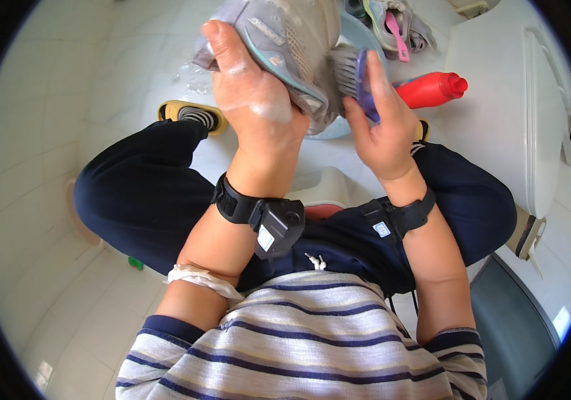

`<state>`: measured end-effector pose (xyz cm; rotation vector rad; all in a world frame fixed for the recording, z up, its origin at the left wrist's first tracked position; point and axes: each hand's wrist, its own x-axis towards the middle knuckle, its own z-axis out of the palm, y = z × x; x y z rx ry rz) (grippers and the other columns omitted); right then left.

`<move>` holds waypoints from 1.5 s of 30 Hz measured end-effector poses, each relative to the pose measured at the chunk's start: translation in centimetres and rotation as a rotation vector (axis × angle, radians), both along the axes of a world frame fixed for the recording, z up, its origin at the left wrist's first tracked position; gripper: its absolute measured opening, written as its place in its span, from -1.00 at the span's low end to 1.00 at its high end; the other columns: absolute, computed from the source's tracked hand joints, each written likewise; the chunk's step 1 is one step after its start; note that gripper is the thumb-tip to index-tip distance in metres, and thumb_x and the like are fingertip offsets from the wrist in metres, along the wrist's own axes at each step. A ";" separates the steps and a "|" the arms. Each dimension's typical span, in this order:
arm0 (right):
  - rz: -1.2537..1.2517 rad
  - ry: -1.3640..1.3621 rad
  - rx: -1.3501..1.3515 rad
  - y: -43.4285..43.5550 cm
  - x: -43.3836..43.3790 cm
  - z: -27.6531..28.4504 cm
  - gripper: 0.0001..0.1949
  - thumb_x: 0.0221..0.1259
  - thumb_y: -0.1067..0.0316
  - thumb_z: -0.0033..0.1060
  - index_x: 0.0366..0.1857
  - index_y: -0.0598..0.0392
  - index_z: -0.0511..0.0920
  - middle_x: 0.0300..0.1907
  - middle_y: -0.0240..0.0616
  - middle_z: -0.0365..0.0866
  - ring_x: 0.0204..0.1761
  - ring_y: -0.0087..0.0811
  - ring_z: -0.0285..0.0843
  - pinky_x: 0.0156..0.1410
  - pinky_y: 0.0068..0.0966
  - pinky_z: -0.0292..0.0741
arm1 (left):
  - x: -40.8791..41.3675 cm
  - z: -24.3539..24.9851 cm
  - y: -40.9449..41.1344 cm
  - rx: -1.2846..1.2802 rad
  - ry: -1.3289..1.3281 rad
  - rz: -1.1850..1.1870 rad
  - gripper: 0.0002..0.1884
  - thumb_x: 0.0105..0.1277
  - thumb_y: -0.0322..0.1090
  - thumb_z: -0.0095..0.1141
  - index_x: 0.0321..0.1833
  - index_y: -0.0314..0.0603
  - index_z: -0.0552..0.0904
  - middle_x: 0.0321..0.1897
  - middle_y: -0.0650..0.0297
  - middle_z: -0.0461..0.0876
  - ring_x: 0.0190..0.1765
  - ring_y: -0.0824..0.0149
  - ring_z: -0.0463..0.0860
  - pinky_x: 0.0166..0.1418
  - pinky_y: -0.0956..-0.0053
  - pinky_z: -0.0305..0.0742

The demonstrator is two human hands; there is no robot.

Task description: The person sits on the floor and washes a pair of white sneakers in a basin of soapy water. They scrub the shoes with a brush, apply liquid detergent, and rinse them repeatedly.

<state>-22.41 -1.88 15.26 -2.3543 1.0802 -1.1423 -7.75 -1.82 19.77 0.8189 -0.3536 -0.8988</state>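
A wet grey running shoe (285,50) with a light-blue trim line is raised over a light-blue basin (333,131). My left hand (253,90), streaked with suds, holds it from the left, thumb up along its side. In my right hand (385,115) is a purple scrubbing brush (363,80), its grey bristles turned left against or very close to the shoe. The shoe hides most of the basin, so its contents cannot be made out.
A red plastic bottle (430,90) lies right of the brush. Beyond it, more sneakers (415,37) rest on the tiled floor, a pink brush (398,37) on one. A white cabinet-like fixture (495,110) stands at the right. A low stool (323,187) is between my legs.
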 end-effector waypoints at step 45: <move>-0.077 -0.005 0.466 -1.0 -2.3 -6.7 -0.36 0.32 0.29 0.15 0.46 -0.46 0.21 -0.24 -0.18 0.51 -0.21 -0.13 0.54 -0.04 -0.31 0.51 | 9.2 -10.0 -2.9 0.089 0.703 0.106 -0.37 0.53 0.15 -0.48 0.28 -0.16 0.48 0.27 0.10 0.48 0.28 -0.01 0.46 0.39 -0.06 0.33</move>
